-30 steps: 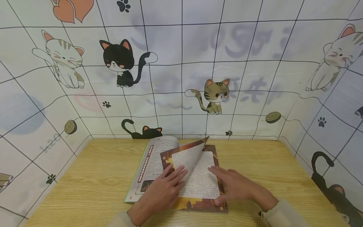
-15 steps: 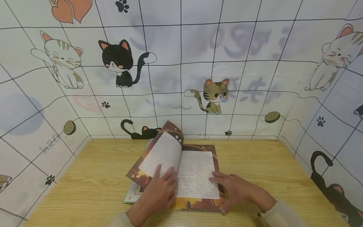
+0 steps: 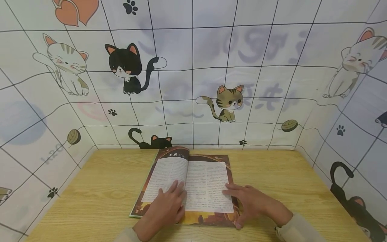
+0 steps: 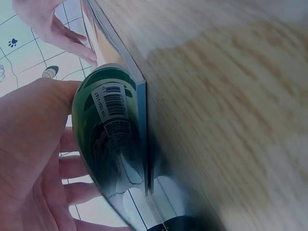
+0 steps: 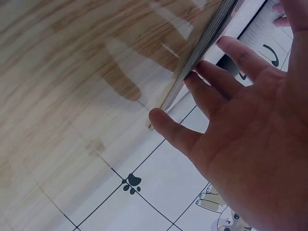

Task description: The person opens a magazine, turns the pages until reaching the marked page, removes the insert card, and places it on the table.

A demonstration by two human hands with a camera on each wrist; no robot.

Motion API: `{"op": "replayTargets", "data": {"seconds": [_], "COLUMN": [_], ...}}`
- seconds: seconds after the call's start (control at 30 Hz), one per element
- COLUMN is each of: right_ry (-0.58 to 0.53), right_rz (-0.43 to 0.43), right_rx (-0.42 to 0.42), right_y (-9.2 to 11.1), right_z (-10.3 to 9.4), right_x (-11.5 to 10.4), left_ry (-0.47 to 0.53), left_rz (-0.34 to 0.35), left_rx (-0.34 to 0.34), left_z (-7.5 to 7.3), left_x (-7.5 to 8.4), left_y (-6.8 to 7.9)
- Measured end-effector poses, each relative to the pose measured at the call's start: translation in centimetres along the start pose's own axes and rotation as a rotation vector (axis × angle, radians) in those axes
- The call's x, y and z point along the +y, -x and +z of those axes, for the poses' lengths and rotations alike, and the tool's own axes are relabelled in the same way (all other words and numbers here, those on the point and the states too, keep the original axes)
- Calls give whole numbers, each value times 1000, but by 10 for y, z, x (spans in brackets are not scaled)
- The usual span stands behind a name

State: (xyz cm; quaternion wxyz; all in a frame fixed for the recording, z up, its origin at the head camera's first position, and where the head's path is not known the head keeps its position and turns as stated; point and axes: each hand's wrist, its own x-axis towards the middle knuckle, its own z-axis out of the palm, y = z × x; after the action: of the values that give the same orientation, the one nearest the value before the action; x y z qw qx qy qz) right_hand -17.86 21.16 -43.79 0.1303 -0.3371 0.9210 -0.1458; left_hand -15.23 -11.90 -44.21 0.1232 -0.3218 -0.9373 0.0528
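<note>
Open illustrated paperback book [image 3: 193, 181] w/ white text pages lies flat, center of light wood table [image 3: 90, 188], spine running 12-to-6. Left hand [image 3: 167, 210], fingers straight, presses left page at 7 o'clock; right hand [image 3: 255, 205] flat on right page's 5 o'clock corner. Both equally near.

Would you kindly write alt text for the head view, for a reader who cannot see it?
An open book lies flat on a wooden table. The left hand rests with straight fingers on its left page, the right hand on its right page. Walls printed with cartoon cats surround the table.
</note>
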Motion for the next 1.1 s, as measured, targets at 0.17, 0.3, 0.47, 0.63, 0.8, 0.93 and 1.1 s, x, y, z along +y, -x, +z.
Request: {"op": "replayTargets", "data": {"seconds": [0.17,0.3,0.47,0.63,0.8,0.93,1.1], "right_ry": [-6,-7,-1,-8,-29,-32,-31], "right_rz": [-21,-38,-49,-50,-27,-40,-45], "right_rx": [10,19,22,22,23,34,44], "right_y": [1,2,2,2,1,1,1], "right_z": [-1,-1,-1,-1,0,0,0], "right_x": [-2,-1,0,2,2,3,3], "left_ry": [11,13,12,23,61,75,86], "left_rz": [0,8,13,8,-20,-35,-41], "left_rx": [0,14,20,8,-44,-96,-134], "left_z": [0,0,2,2,0,-2,-3], "left_x": [-1,-1,-1,-1,0,2,2], "left_y": [0,1,1,0,-1,-3,-4]}}
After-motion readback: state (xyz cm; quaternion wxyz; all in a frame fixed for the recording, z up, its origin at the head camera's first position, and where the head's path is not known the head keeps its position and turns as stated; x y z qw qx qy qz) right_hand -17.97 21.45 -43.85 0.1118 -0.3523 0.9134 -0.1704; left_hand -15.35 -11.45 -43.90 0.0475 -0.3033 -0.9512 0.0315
